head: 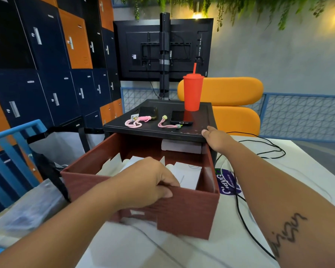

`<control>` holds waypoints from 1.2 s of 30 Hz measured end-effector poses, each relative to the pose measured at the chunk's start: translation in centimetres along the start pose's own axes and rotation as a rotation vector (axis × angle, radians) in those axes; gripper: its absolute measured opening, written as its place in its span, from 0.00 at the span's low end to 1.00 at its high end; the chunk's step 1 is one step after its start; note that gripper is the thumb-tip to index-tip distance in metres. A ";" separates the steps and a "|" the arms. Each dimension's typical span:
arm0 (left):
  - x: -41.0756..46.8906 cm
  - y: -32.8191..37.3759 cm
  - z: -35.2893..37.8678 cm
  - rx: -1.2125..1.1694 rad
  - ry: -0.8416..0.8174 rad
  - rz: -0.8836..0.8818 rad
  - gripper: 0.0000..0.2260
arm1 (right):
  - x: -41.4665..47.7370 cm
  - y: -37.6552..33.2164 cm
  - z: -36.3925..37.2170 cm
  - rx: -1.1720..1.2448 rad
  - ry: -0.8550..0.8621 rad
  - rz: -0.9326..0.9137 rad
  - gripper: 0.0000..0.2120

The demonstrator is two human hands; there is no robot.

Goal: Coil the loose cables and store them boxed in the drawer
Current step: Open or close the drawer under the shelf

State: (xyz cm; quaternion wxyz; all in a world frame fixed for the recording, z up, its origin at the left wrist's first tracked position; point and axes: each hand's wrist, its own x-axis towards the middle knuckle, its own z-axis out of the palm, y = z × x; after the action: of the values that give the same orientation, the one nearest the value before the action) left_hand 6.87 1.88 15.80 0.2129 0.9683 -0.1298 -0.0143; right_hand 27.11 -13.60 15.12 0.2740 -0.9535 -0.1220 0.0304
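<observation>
Head view: my left hand (143,182) grips the front wall of a red-brown drawer (186,209). The fingers are curled over its top rim into the inside and the thumb presses the outer face. The drawer is pulled well out of a black cabinet (155,130). Its long axis runs straight away from me, its mouth faces up, and its back end is under the cabinet top. White papers (184,175) lie inside, and a grey block (182,147) sits at the back.

My right hand (215,140) rests on the cabinet top's front right corner, thumb on the edge. The other fingers are hidden behind the hand, so I cannot tell if they are curled or straight.

A loose black cable (240,209) lies uncoiled on the white table (278,180), just beside the drawer's right wall. It runs from the near edge away from me, passes under my right forearm, and spreads into wide loops beyond it.

To the right of the drawer, the table is open apart from this cable. To the left, the drawer's side stands close to a dark bag (52,171) and a blue rail (14,130).

On the cabinet top are a red cup (192,91), two phones (147,112) and pink straps (132,122), all back from its front edge.
</observation>
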 end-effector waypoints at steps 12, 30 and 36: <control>4.7 -1.7 0.3 0.065 0.088 -0.095 0.09 | -0.8 0.0 -0.3 0.010 0.053 -0.018 0.21; 6.8 -4.1 7.5 0.349 0.429 -0.174 0.33 | -6.3 3.6 3.3 0.306 0.171 -0.169 0.28; 3.2 -5.1 10.6 0.174 0.328 -0.122 0.26 | -16.2 6.8 7.1 0.204 -0.041 -0.162 0.21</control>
State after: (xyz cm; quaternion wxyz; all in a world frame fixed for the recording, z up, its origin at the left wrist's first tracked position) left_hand 10.34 1.20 4.07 0.1454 0.9785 -0.0351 0.1421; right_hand 11.98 -19.57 5.30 0.3686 -0.9069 -0.2003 0.0402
